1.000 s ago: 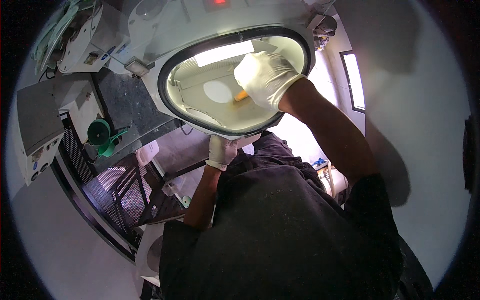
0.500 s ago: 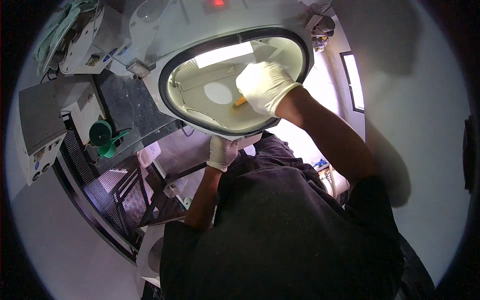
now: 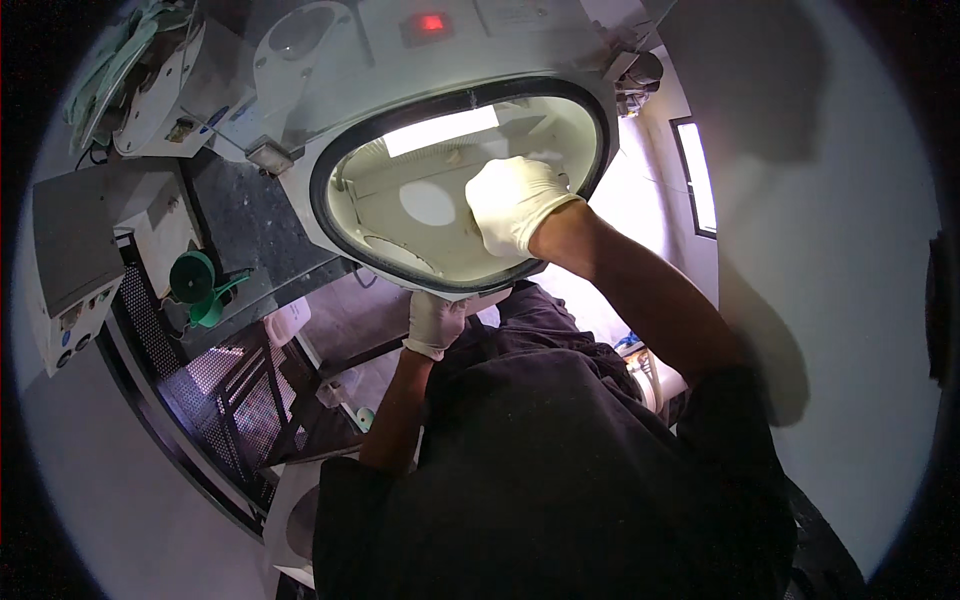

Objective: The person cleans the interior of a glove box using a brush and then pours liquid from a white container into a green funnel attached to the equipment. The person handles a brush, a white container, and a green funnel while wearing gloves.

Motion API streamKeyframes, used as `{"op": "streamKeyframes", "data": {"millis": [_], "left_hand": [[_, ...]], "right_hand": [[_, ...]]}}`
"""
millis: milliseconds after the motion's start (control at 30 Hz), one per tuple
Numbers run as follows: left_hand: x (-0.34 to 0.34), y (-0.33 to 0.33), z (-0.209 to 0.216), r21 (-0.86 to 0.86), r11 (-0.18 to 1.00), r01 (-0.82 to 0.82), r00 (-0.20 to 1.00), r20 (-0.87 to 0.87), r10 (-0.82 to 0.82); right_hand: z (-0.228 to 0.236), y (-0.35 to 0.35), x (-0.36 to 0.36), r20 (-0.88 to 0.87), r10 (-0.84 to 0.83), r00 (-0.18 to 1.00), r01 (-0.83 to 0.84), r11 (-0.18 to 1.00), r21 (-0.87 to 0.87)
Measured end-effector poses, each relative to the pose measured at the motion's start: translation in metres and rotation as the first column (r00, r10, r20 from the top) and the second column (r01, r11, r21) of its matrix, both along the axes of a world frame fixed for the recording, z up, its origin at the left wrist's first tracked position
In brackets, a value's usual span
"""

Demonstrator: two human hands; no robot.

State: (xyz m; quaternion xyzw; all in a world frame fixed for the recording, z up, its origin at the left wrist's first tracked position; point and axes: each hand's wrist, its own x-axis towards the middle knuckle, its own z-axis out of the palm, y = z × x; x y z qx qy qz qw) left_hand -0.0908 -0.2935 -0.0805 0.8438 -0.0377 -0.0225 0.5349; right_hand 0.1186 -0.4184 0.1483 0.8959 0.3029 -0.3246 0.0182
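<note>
A white cabinet machine (image 3: 300, 190) stands before me, with a black-rimmed rounded window or opening (image 3: 325, 215) in its sloping front and a lit, pale interior. My right hand (image 3: 515, 205), in a white glove, is closed at the right part of this opening. The yellow stick-like tool seen in it earlier is now hidden by the fist. Below the cabinet's front lower edge is my left hand (image 3: 436, 325), also gloved in white. Its fingers lie against or under that edge and are mostly hidden.
A red light (image 3: 430, 23) glows on the cabinet top. To the left are a dark worktop (image 3: 255, 220), a green funnel-like cup (image 3: 193, 277), a grey and white box (image 3: 75, 260) and a black mesh rack (image 3: 250, 400). A bare wall (image 3: 840, 250) rises at the right.
My right fist has turned and shifted slightly down in the picture, and the yellow tool has gone out of sight behind it. The whole view has shifted a little; my left hand stays at the lower edge.
</note>
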Motion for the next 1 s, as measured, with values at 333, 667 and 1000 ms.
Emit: {"op": "streamKeyframes", "data": {"millis": [333, 667, 1000], "left_hand": [[0.011, 0.003, 0.023, 0.114, 0.992, 0.057, 0.994, 0.083, -0.067], [0.006, -0.003, 0.011, -0.042, 0.999, -0.033, 0.999, -0.031, 0.031], [0.005, 0.002, 0.014, 0.036, 0.999, 0.000, 1.000, -0.022, 0.001]], "right_hand": [[-0.010, 0.012, 0.000, 0.234, -0.049, 0.971, -0.087, 0.841, 0.535], [-0.020, 0.029, 0.007, -0.223, 0.007, 0.975, -0.005, 1.000, 0.013], [0.003, 0.006, 0.016, 0.025, 0.137, 0.990, -0.139, 0.986, 0.092]]}}
